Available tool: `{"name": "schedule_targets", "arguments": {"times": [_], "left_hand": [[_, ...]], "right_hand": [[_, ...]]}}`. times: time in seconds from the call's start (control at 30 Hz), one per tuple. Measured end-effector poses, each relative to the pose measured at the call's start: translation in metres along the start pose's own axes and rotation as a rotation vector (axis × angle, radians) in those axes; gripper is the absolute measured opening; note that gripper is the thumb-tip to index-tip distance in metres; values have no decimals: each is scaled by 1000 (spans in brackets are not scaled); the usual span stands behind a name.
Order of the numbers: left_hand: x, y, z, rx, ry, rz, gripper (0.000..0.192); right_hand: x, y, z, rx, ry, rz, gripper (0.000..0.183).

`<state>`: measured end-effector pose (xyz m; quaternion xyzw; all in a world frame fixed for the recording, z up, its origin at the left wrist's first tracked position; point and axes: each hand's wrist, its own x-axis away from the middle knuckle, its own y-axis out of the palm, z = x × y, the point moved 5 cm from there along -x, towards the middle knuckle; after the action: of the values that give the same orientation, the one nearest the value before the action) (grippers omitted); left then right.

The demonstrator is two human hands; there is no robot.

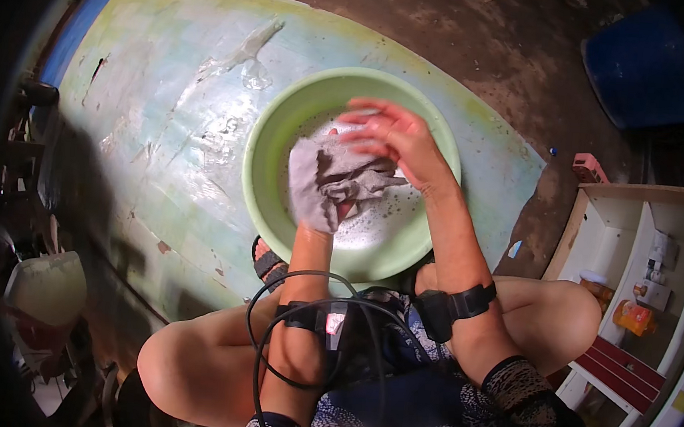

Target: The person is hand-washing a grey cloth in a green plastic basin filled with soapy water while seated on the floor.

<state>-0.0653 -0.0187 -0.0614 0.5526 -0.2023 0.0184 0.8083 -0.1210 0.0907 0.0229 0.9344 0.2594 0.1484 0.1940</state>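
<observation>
A round light-green plastic basin (261, 231) stands in front of me, with foamy, soapy water (371, 231) inside. Wet grey cloth (308, 181) is draped over my left hand (347, 208) above the suds; only bits of the palm and a fingertip show, and the rest is hidden by fabric. Just above the cloth on the right is my right hand (393, 133), its fingers spread and blurred, with nothing in it. Whether its fingertips touch the fabric is unclear.
The basin rests on a worn pale-green sheet (161, 139). At right stand a white shelf unit (639, 189) with bottles and a blue plastic container (648, 69). A black cable (259, 351) loops across my forearms. Cluttered items, including a pale container (47, 286), stand at left.
</observation>
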Motion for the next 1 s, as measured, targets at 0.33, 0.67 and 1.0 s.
{"name": "schedule_targets", "arguments": {"times": [0.33,0.67,1.0], "left_hand": [[-5,-7,-6,107,-19,-185,54],[-7,-40,-11,-9,-83,133,54],[-5,-25,-13,-479,-201,192,80]], "right_hand": [[6,-73,38,442,-24,528,29],[11,-72,8,-155,-76,519,17],[6,-21,-1,-149,84,82,41]]}}
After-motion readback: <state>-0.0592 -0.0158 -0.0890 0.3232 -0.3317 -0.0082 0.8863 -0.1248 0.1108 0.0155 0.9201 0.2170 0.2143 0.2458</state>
